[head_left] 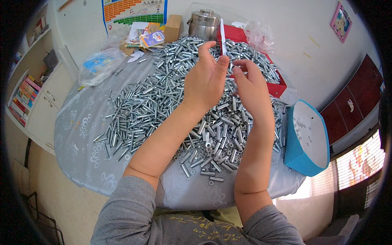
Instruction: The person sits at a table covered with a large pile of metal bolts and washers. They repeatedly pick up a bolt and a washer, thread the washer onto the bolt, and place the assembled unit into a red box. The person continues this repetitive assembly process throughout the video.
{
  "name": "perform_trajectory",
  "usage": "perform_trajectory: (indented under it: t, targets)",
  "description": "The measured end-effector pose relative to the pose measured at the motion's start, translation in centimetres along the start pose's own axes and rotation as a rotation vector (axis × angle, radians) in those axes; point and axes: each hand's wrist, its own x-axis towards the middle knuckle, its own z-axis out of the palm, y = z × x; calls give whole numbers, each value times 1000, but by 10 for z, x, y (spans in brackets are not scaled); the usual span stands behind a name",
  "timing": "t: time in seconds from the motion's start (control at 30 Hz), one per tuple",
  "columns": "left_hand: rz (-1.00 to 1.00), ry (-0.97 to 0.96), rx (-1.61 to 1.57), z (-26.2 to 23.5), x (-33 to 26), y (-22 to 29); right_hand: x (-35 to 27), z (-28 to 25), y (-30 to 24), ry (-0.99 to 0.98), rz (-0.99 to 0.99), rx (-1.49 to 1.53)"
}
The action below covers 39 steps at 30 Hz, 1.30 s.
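Observation:
A large heap of silvery metal parts covers the table: long bolts [153, 98] lie mostly to the left, short sleeves [222, 143] and small nuts or washers [211, 183] nearer to me. Over the far part of the heap, my left hand [206, 79] is open, its thumb and index finger raised and apart; its other fingers are hidden. Close beside it on the right, my right hand [251, 85] has its fingers bent in toward the thumb. Whatever it may hold is too small or hidden. Behind both hands stands a red box [277, 89] with more metal parts inside and a white-edged wall.
A blue box [307, 134] with a white inside and several small rings stands at the right table edge. At the back are a steel pot [204, 25], a cardboard box [173, 27], booklets [152, 38] and clear plastic bags [260, 34]. Another bag [100, 67] lies far left.

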Motion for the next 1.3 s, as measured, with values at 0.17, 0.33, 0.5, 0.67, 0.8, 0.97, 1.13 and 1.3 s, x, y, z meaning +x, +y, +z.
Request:
perform_trajectory:
  t: [0.17,0.33,0.5,0.67,0.8,0.97,1.13,1.3]
  targets:
    - [30,36,-7,0,0,-2,13,7,18,-55,2,-106]
    - [63,67,4,0,1,-5,2,4,-10,-380,125,343]
    - [72,44,23,1,-1,-2,4,8,1,-286,-71,-12]
    - [63,-3,95,4,-1,-1,7,0,9,-318,-50,-13]
    - [-7,27,307,-1,4,-10,10,-17,13,-183,51,-104]
    - [-172,95,672,-13,16,-41,22,-57,57,293,147,-410]
    - [-158,87,712,-15,18,-45,27,-62,66,369,61,-217]
    - [-161,-98,682,-20,14,-26,36,-49,80,282,101,-302]
